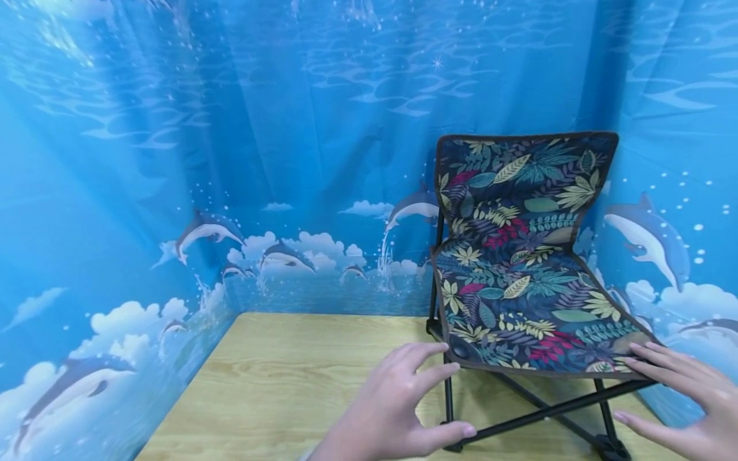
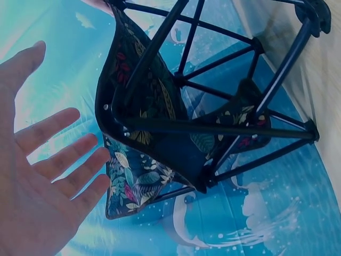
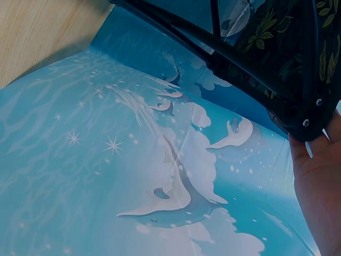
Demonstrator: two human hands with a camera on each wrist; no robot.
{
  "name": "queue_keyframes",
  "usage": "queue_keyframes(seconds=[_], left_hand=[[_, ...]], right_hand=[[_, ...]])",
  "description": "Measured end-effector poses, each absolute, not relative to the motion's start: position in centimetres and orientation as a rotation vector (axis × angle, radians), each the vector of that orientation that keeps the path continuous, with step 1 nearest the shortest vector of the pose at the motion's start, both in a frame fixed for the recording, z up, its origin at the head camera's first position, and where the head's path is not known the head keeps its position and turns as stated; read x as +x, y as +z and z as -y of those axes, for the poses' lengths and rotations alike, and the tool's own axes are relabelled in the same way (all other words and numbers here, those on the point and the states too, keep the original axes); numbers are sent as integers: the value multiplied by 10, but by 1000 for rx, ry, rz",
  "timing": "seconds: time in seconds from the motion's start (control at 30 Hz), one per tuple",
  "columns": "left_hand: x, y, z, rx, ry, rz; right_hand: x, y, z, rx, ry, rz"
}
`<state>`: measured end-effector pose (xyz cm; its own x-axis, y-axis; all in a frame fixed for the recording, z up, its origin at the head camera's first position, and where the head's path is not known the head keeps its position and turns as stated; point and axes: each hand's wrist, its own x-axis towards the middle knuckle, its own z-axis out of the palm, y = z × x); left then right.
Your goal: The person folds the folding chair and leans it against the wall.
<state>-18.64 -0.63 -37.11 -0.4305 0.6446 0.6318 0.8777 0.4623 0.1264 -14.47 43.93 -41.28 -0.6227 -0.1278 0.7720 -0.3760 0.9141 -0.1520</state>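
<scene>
A folding chair [image 1: 530, 282] with dark fabric and a colourful leaf print stands unfolded on black tube legs [image 1: 548, 413]. By its front left seat corner is my left hand [image 1: 398, 400], fingers spread and thumb apart. The left wrist view shows that palm [image 2: 42, 202] bare, its fingertips beside the printed fabric [image 2: 136, 176]. My right hand [image 1: 686, 390] lies with straight fingers over the front right seat corner. From below, the right wrist view has its fingers [image 3: 301, 149] right at the riveted black corner piece [image 3: 309, 120].
The chair stands at the right side of a light wooden surface [image 1: 288, 371]. Blue sheeting [image 1: 323, 128] printed with dolphins, clouds and water hangs behind it and along both sides. Crossed tubes and black feet [image 1: 612, 446] spread out below the seat.
</scene>
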Motion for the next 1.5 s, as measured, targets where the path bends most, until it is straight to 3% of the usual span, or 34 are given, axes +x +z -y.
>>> queue_keyframes(seconds=[0.9,1.5], left_hand=[[-195,-370,-23,-1341,-673,2096],[-197,-375,-44,-1275,-383,2045]], right_hand=[[-142,-417,-435,320,438,2220],[-141,-416,-434,337,448,2229]])
